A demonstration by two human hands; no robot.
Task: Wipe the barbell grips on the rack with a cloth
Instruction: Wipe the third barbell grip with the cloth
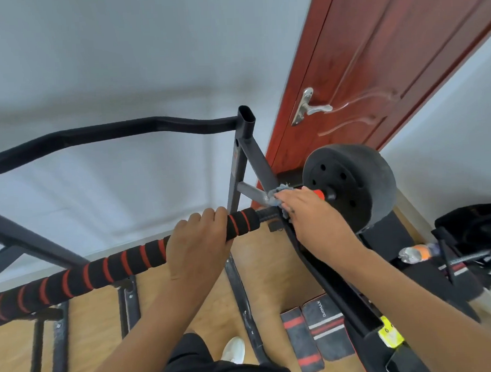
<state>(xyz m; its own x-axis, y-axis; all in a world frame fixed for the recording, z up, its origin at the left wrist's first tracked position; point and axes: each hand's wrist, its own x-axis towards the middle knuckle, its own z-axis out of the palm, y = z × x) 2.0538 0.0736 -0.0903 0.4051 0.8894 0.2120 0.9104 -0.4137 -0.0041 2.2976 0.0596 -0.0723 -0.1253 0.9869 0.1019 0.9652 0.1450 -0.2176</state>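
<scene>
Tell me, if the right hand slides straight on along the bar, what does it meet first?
Probably the orange collar just past the right hand and its cloth, then the black plate. Depth is hard to judge here.

I note both forearms bare to the lower frame edge; no sleeves, watch, rings or gloves visible on the left hand (197, 245) or the right hand (308, 213). A small dark mark sits on the right hand near the thumb base; I cannot tell whether it is ink or dirt. Lower body: black garment (191, 362), loose fabric. One white shoe (233, 350), rounded toe, plain upper.
</scene>
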